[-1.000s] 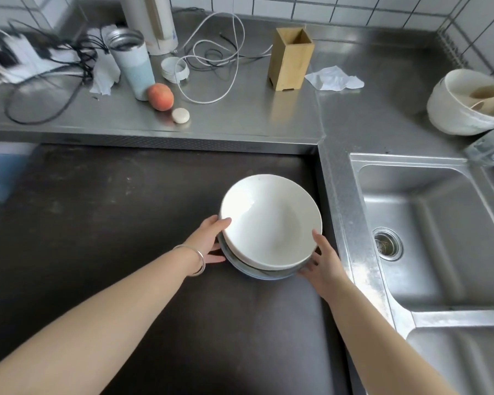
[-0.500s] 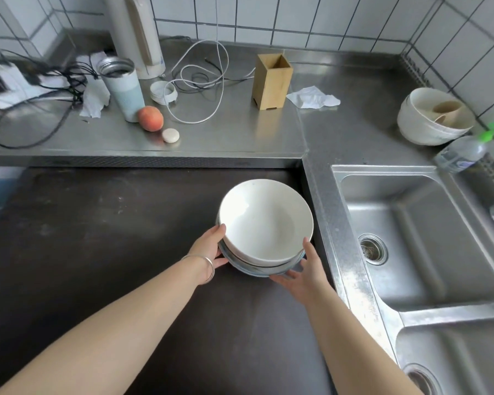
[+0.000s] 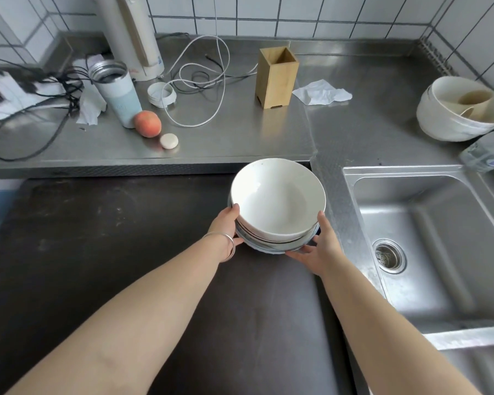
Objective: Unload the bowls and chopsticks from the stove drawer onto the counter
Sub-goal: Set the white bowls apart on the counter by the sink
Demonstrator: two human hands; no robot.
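Note:
A stack of bowls [image 3: 277, 201], white on top with blue-rimmed ones beneath, is held above the dark stove top [image 3: 97, 238] near its back right corner. My left hand [image 3: 226, 226] grips the stack's left side, thumb on the rim and fingers under it. My right hand [image 3: 317, 246] supports the right side from below, thumb up against the top bowl. The steel counter [image 3: 240, 138] runs along the back. No chopsticks and no drawer show in this view.
On the counter stand a wooden holder [image 3: 275, 76], a tumbler [image 3: 116, 92], a peach [image 3: 147, 124], white cables [image 3: 200, 78], a crumpled tissue [image 3: 321, 92] and, far right, more stacked bowls [image 3: 462, 109]. A steel sink [image 3: 428, 238] lies to the right.
Both hands have carried the bowl stack up and toward the back counter; the stack now tilts slightly toward me. The view has tipped up to show more wall tiles.

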